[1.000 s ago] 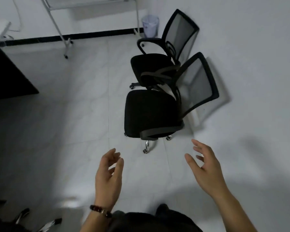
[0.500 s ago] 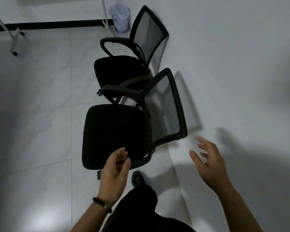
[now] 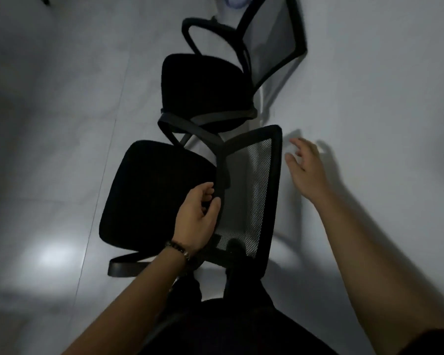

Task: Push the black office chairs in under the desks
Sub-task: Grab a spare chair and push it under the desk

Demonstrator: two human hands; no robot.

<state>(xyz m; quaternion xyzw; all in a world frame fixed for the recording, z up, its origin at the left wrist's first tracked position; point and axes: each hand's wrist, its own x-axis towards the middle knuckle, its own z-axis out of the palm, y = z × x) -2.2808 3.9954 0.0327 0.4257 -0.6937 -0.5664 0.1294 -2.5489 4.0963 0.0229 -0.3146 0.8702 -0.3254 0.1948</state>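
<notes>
The near chair [image 3: 154, 190] stands on the pale floor [image 3: 49, 124], seat to the left, mesh back [image 3: 251, 190] to the right. The left hand [image 3: 198, 219], a bead bracelet [image 3: 177, 249] on its wrist, curls around the back's inner frame edge. The right hand [image 3: 305, 167] hovers spread, just right of the back, not touching. The far chair [image 3: 205, 88] stands just beyond, by the wall [image 3: 382, 85].

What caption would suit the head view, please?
Left hand closing on the near chair's backrest; right hand open beside it.
</notes>
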